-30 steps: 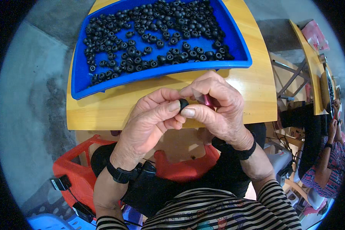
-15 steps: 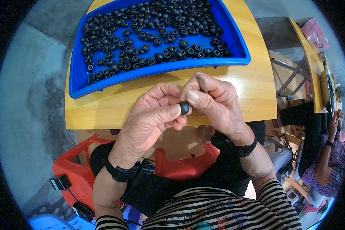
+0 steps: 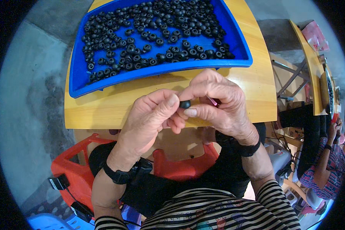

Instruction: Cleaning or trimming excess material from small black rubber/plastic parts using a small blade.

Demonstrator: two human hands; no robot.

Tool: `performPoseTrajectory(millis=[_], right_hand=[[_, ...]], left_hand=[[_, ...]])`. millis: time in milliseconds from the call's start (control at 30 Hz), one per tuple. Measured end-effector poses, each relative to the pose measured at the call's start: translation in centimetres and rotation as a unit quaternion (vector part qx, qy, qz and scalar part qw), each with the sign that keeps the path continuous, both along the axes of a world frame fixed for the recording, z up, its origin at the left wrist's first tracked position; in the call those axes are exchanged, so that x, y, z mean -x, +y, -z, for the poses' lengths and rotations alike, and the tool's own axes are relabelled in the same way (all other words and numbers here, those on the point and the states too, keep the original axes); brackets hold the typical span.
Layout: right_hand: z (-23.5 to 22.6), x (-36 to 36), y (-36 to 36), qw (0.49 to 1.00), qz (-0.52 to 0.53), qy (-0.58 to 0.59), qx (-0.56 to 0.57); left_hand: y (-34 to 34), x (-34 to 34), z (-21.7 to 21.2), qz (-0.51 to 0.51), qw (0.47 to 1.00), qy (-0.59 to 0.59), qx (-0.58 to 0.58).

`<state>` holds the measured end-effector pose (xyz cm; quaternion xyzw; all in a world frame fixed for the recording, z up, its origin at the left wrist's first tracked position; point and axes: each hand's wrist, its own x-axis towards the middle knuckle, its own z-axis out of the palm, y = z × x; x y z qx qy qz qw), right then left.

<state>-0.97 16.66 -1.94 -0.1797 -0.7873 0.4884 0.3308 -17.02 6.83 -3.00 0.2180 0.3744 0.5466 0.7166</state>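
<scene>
A small black round piece (image 3: 185, 104) is between my two hands, over the table's near edge. My left hand (image 3: 147, 119) is closed at its left side, thumb and fingers pinched close around it. My right hand (image 3: 224, 105) has its index finger and thumb on the piece from above and below. A thin pinkish tool (image 3: 213, 101) is tucked in the right palm, mostly hidden by the fingers. Beyond my hands, a blue tray (image 3: 161, 69) holds many similar black pieces (image 3: 147, 48), some showing a hole.
The tray stands on a yellow wooden table (image 3: 99, 109). Below the table are red plastic stools (image 3: 186, 165). At the right, another person (image 3: 327, 166) sits by a second table (image 3: 312, 65) with a pink bag (image 3: 314, 34) on it. A grey wall is at the left.
My right index finger and thumb have opened out onto the black piece, and my left thumb has shifted up and back. The pinkish tool in my right hand now shows at a different angle.
</scene>
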Motion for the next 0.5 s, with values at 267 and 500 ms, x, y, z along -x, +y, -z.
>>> performPoseTrajectory(millis=[267, 500], right_hand=[[-0.03, 0.02, -0.59, 0.990, -0.001, -0.002, 0.143], [0.21, 0.24, -0.69, 0.996, 0.022, 0.004, 0.090]], left_hand=[[-0.04, -0.35, -0.18, -0.037, 0.999, 0.014, -0.004], [0.02, -0.32, 0.39, -0.052, 0.998, -0.044, -0.014]])
